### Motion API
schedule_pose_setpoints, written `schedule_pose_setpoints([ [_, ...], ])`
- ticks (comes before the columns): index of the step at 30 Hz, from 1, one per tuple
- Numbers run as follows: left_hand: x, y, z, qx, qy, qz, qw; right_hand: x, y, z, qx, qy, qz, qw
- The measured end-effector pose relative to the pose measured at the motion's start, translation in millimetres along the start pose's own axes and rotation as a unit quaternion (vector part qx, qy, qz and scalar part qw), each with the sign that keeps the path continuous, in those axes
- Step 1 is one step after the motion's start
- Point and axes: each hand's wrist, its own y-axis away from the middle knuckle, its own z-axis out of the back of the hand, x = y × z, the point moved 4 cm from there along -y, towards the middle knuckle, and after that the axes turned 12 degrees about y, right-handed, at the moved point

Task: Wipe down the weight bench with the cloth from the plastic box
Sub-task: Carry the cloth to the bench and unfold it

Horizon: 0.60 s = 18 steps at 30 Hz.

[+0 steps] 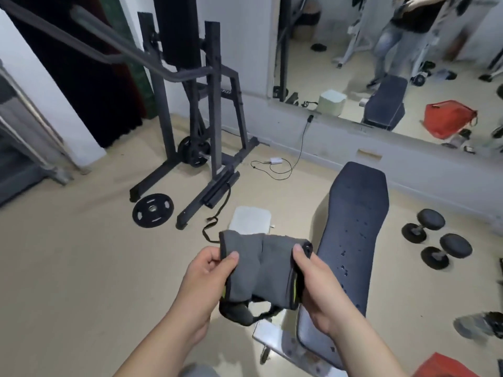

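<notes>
Room: home gym, beige floor; mirror on the wall beyond bench's far end.
Cloth: grey, folded, dark trim with a bit of yellow-green at the sides; held in the air just left of bench's near end, spread between both hands.
Left hand: pinching cloth's left edge, thumb on top, fingers curled beneath.
Right hand: gripping cloth's right edge the same way, thumb on top.
Handling: judged soft, light and limp, nothing to break; likely to sag if held by one corner. Best taken at opposite edges to open, then bunched under a flat palm for wiping.
Bench: dark padded top, droplets scattered along its middle; metal frame at near end.
Box: pale plastic, on the floor just left of bench, partly hidden behind cloth.
Stage: cloth out of box; wiping apparently not yet begun.
Farther left of bench: rack; plate flat on the floor.
Right of bench: dumbbells on the floor.
</notes>
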Motion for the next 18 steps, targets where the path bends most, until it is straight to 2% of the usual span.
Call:
schedule_pose_setpoints([
  [3,-17,-64,-20,0.014,-0.018,0.006,1.0,26,-50,12,-0.032,-0.001,-0.014,0.999],
  [9,-25,-186,-90,0.144,-0.103,0.023,0.984,72,-160,7,-0.071,0.028,-0.042,0.996],
  [13,-48,-285,-112,0.171,-0.154,-0.01,0.973,111,-239,9,-0.098,0.025,-0.035,0.994],
  [15,-64,-324,-129,0.255,-0.155,0.032,0.954,133,-273,8,-0.119,0.006,-0.034,0.992],
  [18,-86,-369,-158,0.36,-0.196,0.105,0.906,154,-315,13,-0.191,-0.043,-0.052,0.979],
])
